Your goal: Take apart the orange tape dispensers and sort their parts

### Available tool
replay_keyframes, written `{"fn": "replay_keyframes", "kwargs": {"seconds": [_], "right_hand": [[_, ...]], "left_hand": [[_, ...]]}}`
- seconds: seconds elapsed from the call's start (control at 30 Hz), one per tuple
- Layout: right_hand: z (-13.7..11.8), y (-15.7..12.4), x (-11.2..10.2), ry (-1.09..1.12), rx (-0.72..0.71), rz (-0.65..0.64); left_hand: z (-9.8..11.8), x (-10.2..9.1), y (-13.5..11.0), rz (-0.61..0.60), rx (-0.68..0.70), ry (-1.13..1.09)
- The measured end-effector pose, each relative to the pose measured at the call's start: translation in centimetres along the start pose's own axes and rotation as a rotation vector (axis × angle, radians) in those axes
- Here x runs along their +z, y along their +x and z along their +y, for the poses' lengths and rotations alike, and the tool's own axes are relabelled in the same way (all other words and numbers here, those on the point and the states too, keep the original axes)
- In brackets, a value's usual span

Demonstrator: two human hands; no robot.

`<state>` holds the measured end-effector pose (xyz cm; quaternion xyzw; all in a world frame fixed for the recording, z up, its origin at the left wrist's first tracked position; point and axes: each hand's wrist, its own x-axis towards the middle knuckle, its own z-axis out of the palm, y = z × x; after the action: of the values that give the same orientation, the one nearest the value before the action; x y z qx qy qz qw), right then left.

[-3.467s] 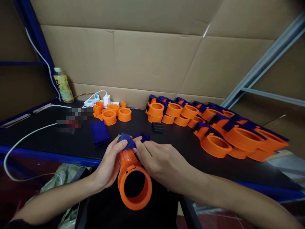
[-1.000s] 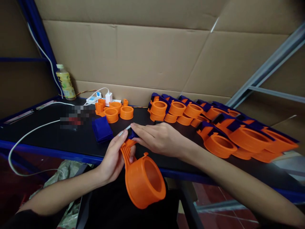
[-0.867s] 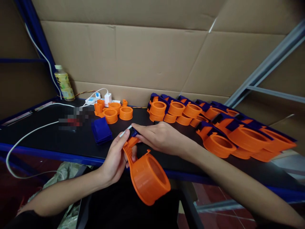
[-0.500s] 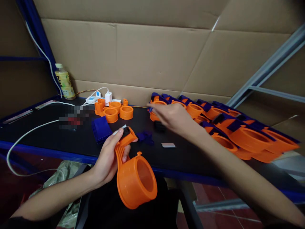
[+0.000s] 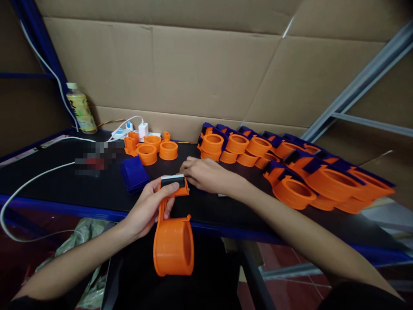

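Observation:
My left hand (image 5: 146, 209) grips an orange tape dispenser (image 5: 169, 247) by its handle end, thumb pressed on a black piece (image 5: 168, 183) at the head. A pale toothed blade (image 5: 173, 176) runs along the top edge of that piece. The round hub hangs below, in front of the table edge. Just right of the dispenser head, my right hand (image 5: 206, 174) is low over the tabletop with its fingers curled downward. Its fingertips are partly hidden, and I cannot make out what is in them. A small pale strip (image 5: 222, 195) shows partly beneath the right wrist.
Dark blue flat pieces (image 5: 134, 174) lie stacked on the black table (image 5: 45, 172). Orange dispenser parts (image 5: 147, 154) stand behind them. Rows of orange-and-blue dispensers (image 5: 293, 193) fill the right side. A bottle (image 5: 81, 110), a power strip (image 5: 151, 137) and white cables are at back left.
My right hand has come left and down from near the dispenser rows to beside the dispenser head. The held dispenser has turned so its toothed blade lies level, and its hub has swung left.

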<state>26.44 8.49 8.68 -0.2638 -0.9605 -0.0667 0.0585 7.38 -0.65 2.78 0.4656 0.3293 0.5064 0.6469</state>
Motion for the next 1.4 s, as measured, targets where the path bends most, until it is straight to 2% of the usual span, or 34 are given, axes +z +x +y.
{"fn": "replay_keyframes", "kwargs": {"seconds": [0.1, 0.2, 0.37, 0.43, 0.5, 0.57, 0.7, 0.83, 0.93, 1.03, 1.13, 1.23, 1.4], "right_hand": [[0.0, -0.8, -1.7, 0.231, 0.028, 0.097], [-1.5, -1.4, -3.3, 0.454, 0.063, 0.147], [-4.6, -2.6, -4.7, 0.457, 0.153, 0.179], [-4.5, -3.9, -5.2, 0.461, 0.173, 0.227], [-3.3, -5.7, -5.4, 0.433, 0.188, 0.270], [-1.5, -7.6, -5.2, 0.364, 0.215, 0.273], [1.3, -10.8, -3.0, 0.298, 0.258, 0.152], [2.0, -12.2, -0.8, 0.298, 0.272, 0.119], [2.0, -12.7, -0.2, 0.286, 0.274, 0.099], [1.8, -12.8, -0.4, 0.270, 0.305, 0.111], [0.7, -11.8, -1.2, 0.299, 0.294, 0.212], [-1.6, -9.5, -1.5, 0.312, 0.192, 0.317], [-5.4, -5.2, -0.7, 0.152, 0.070, 0.340]], "left_hand": [[-0.1, -0.1, 0.2, -0.032, -0.012, 0.066], [-0.2, 0.0, 0.3, -0.063, -0.004, 0.155], [-0.1, 0.2, 0.5, -0.084, 0.019, 0.170], [0.0, 0.1, 0.6, -0.082, 0.006, 0.165], [0.0, 0.0, 0.6, -0.078, -0.007, 0.161], [0.0, 0.0, 0.6, -0.075, -0.018, 0.157], [-0.2, -0.1, 0.8, -0.067, -0.010, 0.147], [-0.3, -0.1, 0.9, -0.061, -0.029, 0.137], [-0.3, -0.2, 0.9, -0.058, -0.056, 0.129], [-0.2, -0.1, 0.9, -0.058, -0.056, 0.139], [-0.1, 0.1, 0.9, -0.071, -0.046, 0.185], [-0.1, 0.3, 0.9, -0.082, -0.027, 0.221], [-0.1, 0.2, 1.0, -0.101, -0.013, 0.200]]}}
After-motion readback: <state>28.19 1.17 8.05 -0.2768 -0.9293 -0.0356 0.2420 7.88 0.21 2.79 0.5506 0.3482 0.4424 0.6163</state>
